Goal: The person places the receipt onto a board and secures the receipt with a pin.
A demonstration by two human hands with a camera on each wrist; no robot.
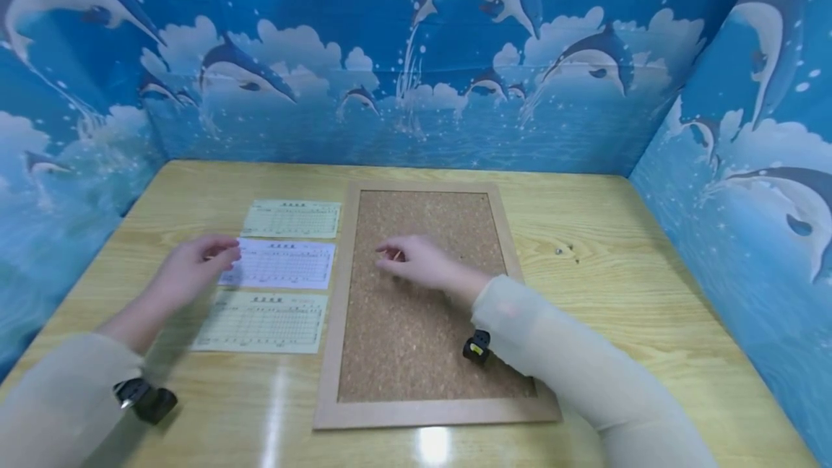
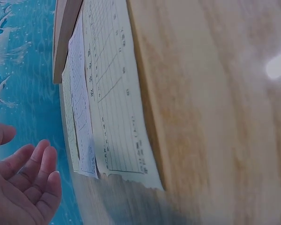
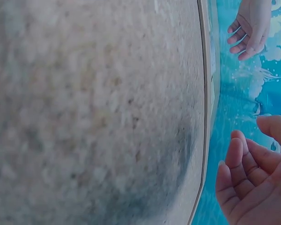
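A wood-framed cork board (image 1: 403,352) lies flat on the table. To its left is a column of printed paper slips: a pale green one (image 1: 292,219) at the back, a lavender one (image 1: 286,264) in the middle and a larger pale yellow-green one (image 1: 263,322) in front. My left hand (image 1: 195,266) hovers at the left end of the lavender slip, fingers loosely bent around nothing. Over the cork's middle is my right hand (image 1: 419,260), also holding nothing, its relaxed fingers (image 3: 243,178) apart from the cork in the right wrist view.
Several tiny metallic pieces (image 1: 567,253) lie on the wooden table (image 1: 624,323) to the right of the board. Blue dolphin-print curtains (image 1: 442,107) enclose the table at the back and both sides. A dark wrist camera (image 1: 477,347) is strapped at the right sleeve.
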